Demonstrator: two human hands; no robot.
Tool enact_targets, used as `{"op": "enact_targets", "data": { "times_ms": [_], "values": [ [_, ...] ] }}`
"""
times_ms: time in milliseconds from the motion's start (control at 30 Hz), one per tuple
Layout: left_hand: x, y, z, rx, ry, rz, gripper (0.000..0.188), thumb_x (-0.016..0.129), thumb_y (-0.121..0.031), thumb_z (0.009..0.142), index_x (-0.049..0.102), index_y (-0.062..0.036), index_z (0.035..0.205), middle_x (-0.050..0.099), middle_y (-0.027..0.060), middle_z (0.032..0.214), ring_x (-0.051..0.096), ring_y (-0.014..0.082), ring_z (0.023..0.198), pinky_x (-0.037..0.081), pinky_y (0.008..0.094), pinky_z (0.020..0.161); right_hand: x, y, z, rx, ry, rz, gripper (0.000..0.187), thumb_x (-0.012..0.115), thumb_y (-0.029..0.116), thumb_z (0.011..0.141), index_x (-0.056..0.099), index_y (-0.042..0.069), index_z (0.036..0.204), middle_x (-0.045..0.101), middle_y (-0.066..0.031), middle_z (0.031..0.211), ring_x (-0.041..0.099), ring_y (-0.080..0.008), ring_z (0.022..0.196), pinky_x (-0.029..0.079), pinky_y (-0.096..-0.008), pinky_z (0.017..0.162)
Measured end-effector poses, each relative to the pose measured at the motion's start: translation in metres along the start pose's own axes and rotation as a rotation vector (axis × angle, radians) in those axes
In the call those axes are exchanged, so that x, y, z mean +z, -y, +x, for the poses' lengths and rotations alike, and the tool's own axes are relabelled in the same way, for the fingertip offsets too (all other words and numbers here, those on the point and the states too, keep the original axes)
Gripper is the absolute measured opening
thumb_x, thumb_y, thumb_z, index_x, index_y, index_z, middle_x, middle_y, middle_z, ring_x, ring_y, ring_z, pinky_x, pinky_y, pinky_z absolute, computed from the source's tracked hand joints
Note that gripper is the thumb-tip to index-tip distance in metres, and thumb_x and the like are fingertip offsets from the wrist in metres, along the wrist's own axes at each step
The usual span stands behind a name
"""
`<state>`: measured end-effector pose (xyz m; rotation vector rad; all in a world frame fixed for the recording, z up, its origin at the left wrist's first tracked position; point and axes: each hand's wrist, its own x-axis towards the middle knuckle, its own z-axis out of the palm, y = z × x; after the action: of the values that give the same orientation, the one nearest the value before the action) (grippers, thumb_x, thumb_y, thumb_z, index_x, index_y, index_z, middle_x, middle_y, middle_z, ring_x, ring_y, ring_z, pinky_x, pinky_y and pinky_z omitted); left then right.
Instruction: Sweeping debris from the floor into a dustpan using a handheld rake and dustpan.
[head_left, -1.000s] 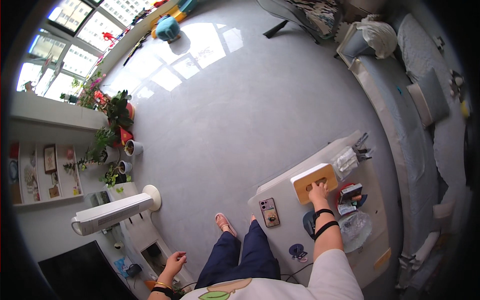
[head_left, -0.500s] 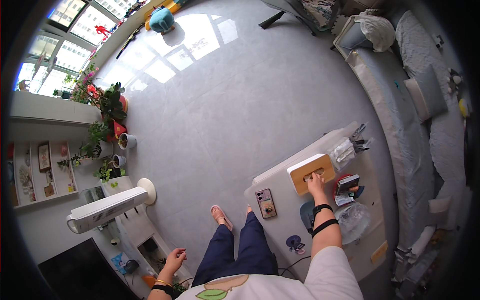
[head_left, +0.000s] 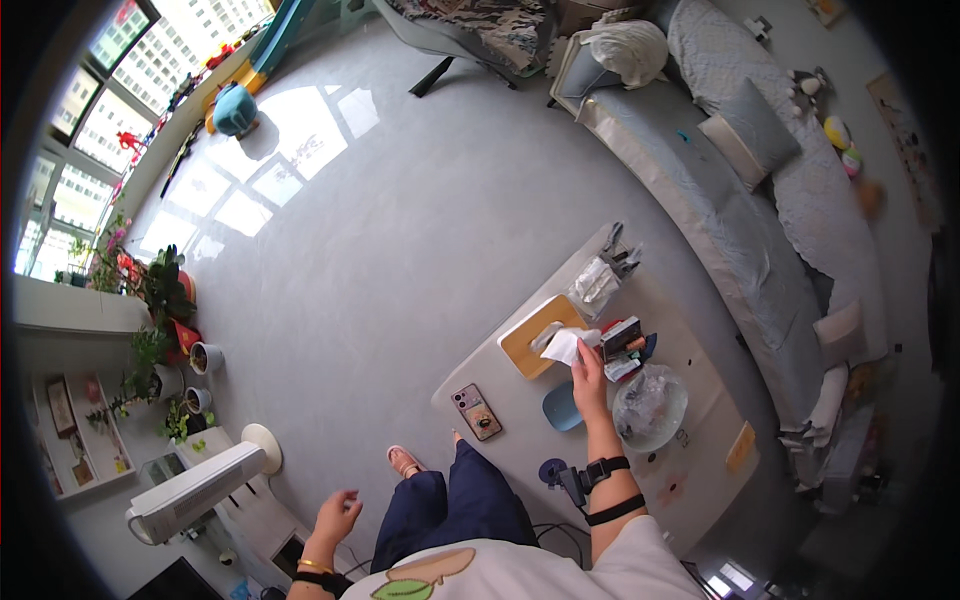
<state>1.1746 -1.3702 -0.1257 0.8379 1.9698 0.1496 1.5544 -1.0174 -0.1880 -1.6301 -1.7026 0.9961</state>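
A white tissue (head_left: 564, 347) is pinched between the fingers of my right hand (head_left: 589, 372), just above the tissue box (head_left: 515, 343) with its light wooden lid. More white tissue sticks up from the slot in the lid; I cannot tell whether the two pieces are joined. The box stands on a pale table (head_left: 545, 455). Over to the left, my left hand (head_left: 338, 514) hangs beside my leg with loosely bent fingers and nothing in it, away from the table.
A phone (head_left: 477, 411) lies near the table's left edge. Right of the box are a blue dish (head_left: 564, 407), a clear bowl holding crumpled plastic (head_left: 651, 408), a pile of small items (head_left: 622, 345) and plastic packets (head_left: 594, 286). A long sofa (head_left: 690, 190) runs beyond the table.
My right hand has drawn back from the box's slot, pulling the tissue up and out. The whole view has turned, shifting the table to the left. My left hand stays low beside my leg.
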Motion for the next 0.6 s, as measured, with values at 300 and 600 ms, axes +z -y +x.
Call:
{"op": "enact_targets", "data": {
  "times_ms": [300, 600],
  "values": [
    [-0.053, -0.228, 0.070, 0.499, 0.285, -0.624, 0.044, 0.054, -0.028, 0.087, 0.044, -0.0009, 0.120, 0.053, 0.0132, 0.115, 0.053, 0.0212, 0.104, 0.043, 0.0334, 0.087, -0.036, 0.154, -0.047, 0.319, 0.206, 1.197, 0.020, 0.059, 0.017, 0.084, 0.063, 0.002, 0.097, 0.064, -0.0080, 0.096, 0.058, -0.0108, 0.089, 0.044, -0.0210, 0.081],
    [-0.063, -0.267, 0.028, 0.529, 0.621, -0.951, 0.042, 0.061, -0.019, 0.082, 0.045, -0.0023, 0.118, 0.055, 0.0089, 0.107, 0.054, 0.0165, 0.097, 0.044, 0.0298, 0.083, -0.017, 0.213, -0.136, 0.255, 0.223, 1.059, 0.058, 0.065, 0.028, 0.080, 0.039, 0.005, 0.126, 0.052, -0.0080, 0.110, 0.051, -0.0094, 0.096, 0.041, -0.0211, 0.081]
  ]
}}
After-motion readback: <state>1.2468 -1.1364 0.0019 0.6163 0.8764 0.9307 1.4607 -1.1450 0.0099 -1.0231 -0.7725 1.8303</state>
